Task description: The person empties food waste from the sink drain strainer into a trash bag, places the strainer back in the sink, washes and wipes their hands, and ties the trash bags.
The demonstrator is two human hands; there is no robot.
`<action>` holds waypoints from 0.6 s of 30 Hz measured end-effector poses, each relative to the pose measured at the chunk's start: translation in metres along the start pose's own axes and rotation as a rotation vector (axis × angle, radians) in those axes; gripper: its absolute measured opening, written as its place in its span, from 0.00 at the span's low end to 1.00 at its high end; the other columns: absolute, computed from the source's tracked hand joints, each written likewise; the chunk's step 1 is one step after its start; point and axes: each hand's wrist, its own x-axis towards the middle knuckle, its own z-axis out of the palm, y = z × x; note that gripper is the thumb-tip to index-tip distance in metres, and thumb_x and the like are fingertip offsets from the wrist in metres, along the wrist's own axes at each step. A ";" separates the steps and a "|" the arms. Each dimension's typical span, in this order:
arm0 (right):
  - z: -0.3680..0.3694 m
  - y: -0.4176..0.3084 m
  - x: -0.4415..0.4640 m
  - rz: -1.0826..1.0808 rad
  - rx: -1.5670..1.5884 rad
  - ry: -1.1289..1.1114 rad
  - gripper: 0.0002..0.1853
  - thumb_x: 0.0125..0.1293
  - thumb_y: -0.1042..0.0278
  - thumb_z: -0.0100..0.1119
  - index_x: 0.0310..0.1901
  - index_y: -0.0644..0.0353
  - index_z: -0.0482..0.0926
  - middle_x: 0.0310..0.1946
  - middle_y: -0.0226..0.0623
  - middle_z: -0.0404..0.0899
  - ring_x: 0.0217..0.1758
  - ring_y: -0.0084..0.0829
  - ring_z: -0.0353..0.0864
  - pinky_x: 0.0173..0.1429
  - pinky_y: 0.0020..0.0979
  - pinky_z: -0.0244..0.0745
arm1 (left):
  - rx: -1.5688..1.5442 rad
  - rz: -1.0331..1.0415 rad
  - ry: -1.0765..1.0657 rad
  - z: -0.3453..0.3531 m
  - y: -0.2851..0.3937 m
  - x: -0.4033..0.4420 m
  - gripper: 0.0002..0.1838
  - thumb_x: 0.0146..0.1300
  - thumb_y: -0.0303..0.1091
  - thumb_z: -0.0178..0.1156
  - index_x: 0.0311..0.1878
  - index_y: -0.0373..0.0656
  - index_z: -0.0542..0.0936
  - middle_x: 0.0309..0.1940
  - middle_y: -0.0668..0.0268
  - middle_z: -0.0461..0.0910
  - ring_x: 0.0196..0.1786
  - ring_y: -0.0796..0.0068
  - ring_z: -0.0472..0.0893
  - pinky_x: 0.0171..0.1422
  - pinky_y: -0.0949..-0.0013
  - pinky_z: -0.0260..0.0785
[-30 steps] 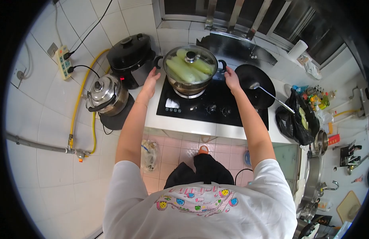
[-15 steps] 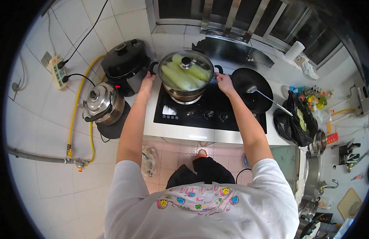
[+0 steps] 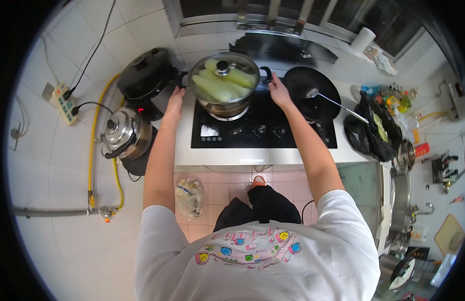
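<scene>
A lidded steamer pot sits on the left burner of the black gas stove. Through its glass lid I see several long, pale green pieces that look like ears of corn in their husks. My left hand is just below the pot's left handle, fingers loosely extended, with no clear grip. Beside the right handle is my right hand, its fingers apart and a small gap between them and the handle.
A black wok with a metal ladle rests on the right burner. To the left stand a black electric cooker and a silver pot. Black plastic bags lie at the counter's right end. A clear bag is on the floor.
Both hands have come off the pot's handles, the right one drawing slightly outward. The pot stays on the burner; the whole view has shifted a little.
</scene>
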 end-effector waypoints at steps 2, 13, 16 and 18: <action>-0.002 -0.010 -0.018 -0.020 -0.019 0.115 0.31 0.64 0.64 0.50 0.68 0.64 0.60 0.49 0.53 0.78 0.52 0.49 0.78 0.56 0.38 0.71 | -0.010 0.042 0.051 0.021 0.021 -0.031 0.35 0.69 0.41 0.54 0.73 0.38 0.53 0.74 0.60 0.55 0.75 0.69 0.53 0.75 0.69 0.44; -0.097 -0.028 -0.170 0.121 0.217 0.154 0.23 0.63 0.70 0.56 0.59 0.66 0.72 0.46 0.44 0.81 0.48 0.33 0.81 0.55 0.30 0.74 | -0.260 0.418 0.037 0.124 -0.022 -0.110 0.11 0.69 0.35 0.57 0.31 0.42 0.72 0.26 0.71 0.73 0.31 0.82 0.68 0.41 0.77 0.62; -0.134 -0.009 -0.187 0.109 0.268 0.209 0.18 0.64 0.70 0.56 0.55 0.66 0.75 0.43 0.42 0.82 0.46 0.29 0.82 0.53 0.28 0.74 | -0.232 0.407 -0.046 0.170 -0.027 -0.140 0.12 0.70 0.36 0.56 0.30 0.43 0.74 0.28 0.73 0.73 0.31 0.83 0.69 0.41 0.78 0.61; -0.160 0.012 -0.196 0.147 0.247 0.253 0.15 0.65 0.70 0.56 0.51 0.67 0.77 0.40 0.41 0.83 0.43 0.28 0.82 0.50 0.27 0.75 | -0.249 0.366 -0.124 0.198 -0.026 -0.163 0.13 0.70 0.38 0.55 0.29 0.44 0.74 0.26 0.73 0.72 0.30 0.84 0.68 0.39 0.79 0.61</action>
